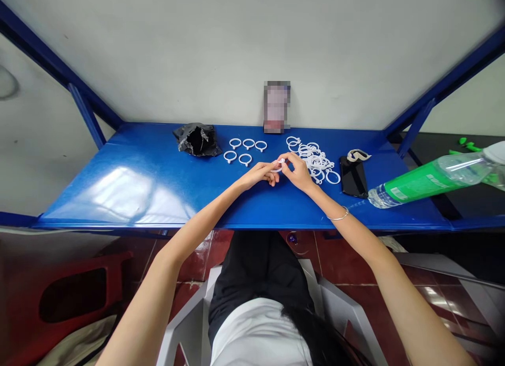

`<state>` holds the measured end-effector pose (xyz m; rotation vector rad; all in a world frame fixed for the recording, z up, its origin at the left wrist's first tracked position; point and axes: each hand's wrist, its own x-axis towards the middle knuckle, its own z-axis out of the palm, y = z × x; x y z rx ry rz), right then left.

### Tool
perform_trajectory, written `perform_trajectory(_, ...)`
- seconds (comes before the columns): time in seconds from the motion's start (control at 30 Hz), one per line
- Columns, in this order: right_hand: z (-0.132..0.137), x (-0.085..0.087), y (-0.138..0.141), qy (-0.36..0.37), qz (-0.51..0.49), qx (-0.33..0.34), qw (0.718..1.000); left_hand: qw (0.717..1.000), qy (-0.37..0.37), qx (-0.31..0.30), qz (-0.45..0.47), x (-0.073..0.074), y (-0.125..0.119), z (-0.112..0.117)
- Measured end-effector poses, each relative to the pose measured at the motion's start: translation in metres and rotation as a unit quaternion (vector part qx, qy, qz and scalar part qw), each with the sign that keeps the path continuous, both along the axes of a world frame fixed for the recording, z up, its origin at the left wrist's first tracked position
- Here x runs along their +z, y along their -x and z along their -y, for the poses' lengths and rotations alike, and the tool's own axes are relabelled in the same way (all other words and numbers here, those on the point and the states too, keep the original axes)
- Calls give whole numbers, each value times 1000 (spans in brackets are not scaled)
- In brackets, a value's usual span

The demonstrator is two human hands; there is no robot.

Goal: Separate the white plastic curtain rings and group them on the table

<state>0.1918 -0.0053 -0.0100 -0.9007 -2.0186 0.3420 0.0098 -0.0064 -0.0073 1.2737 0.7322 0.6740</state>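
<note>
In the middle of the blue table, my left hand [261, 174] and my right hand [298, 172] meet over a white curtain ring [278, 169]. The left fingers are closed on its hoop, while the right thumb and fingertips pinch it near its small eyelet; my fingers hide part of it. Just beyond the right hand lies a heaped pile of similar white curtain rings [315, 158]. To the left, several more rings [245, 159] are laid out singly in two rows, their eyelets pointing toward me.
A crumpled black plastic bag [197, 140] sits at the back left. Against the wall leans a pixelated phone [276, 107]. On the right are a dark phone [353, 178], a beige roll-like item [358, 155] and a large bottle with a green label [428, 182]. Blue frame bars [418, 126] flank the table [158, 182].
</note>
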Motion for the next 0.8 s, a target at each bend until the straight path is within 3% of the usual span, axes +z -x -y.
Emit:
perform_trajectory(0.47,-1,-2,-2,109,-43,-29,993,996,-87,-3,0,-5,-6,5)
perform_trajectory(0.8,1,0,-2,121,-39,7,992,989,-132,69,23,-12,-4,-3)
